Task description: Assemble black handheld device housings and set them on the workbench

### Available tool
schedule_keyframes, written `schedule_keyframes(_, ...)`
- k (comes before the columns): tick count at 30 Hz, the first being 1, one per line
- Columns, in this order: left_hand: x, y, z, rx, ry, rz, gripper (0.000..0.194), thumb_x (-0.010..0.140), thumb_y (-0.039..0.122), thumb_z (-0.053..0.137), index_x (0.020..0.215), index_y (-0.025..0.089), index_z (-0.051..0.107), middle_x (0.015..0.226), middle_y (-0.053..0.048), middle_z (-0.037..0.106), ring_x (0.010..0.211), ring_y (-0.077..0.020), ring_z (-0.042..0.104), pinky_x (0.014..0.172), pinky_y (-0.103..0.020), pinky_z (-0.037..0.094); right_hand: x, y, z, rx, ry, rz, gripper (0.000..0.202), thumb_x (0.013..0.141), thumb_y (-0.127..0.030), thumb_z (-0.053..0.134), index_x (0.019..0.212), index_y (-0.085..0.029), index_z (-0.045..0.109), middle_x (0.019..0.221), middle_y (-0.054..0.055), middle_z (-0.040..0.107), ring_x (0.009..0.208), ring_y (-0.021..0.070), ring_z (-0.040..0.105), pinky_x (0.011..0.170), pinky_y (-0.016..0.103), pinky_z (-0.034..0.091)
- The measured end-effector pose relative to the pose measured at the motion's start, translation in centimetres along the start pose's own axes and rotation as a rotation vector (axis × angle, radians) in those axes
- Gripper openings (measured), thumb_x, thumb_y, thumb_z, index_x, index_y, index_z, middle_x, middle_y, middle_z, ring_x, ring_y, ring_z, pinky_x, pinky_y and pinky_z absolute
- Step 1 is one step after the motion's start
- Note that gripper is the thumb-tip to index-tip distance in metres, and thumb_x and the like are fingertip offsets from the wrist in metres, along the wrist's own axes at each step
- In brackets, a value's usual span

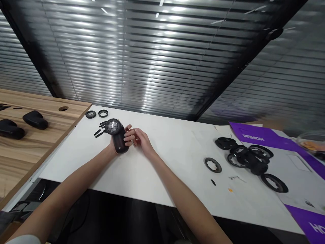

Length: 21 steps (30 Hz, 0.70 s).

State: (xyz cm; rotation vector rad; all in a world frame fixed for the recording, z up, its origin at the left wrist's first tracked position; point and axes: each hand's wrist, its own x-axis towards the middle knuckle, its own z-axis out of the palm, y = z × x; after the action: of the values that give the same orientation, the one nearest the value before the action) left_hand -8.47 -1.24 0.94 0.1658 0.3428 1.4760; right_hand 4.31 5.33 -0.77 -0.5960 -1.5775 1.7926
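Observation:
A black handheld device (120, 141) with a round, silvery perforated head lies in my left hand (128, 138), whose fingers wrap round its right side. The head points up and slightly left. My right hand (140, 138) is close beside the fingertips of my left hand, its fingers bent. Whether the right fingers hold anything small is hidden. Several thin black pieces (98, 133) lie on the white table just left of the device, and two black rings (103, 113) (90, 114) lie behind them.
On the right of the white table (167, 135) are a loose black ring (213, 165), a pile of black rings (250, 159), a small black piece (213, 182) and a purple-and-white box (299, 166). Black curved parts (35, 119) rest on the wooden table (50, 132) at left.

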Motion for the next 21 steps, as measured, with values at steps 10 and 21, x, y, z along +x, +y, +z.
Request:
schedule_keyframes(10,0.2,-0.5,0.9,-0.086,0.086,0.133,0.045,0.102,0.055,0.040,0.089,0.018,0.063,0.069,-0.002,0.049,0.055,-0.0163,0.051,0.052,-0.030,0.049,-0.3,-0.4,0.4,0.028,-0.010,0.005,0.052,0.081,-0.063,0.078,0.114,-0.026,0.062,0.092,0.000,0.067,0.060,0.0099,0.051,0.048,0.023,0.033)
schedule_keyframes(21,0.6,-0.1,-0.2,0.030,0.108,0.113,0.069,0.092,0.082,0.041,0.080,0.018,0.065,0.073,-0.009,0.064,0.062,-0.0248,0.065,0.054,-0.038,0.057,-0.5,-0.2,0.2,-0.151,0.026,-0.052,0.045,0.086,-0.057,0.072,0.121,-0.029,0.064,0.113,0.003,0.061,0.064,0.0101,0.052,0.048,0.025,0.041)
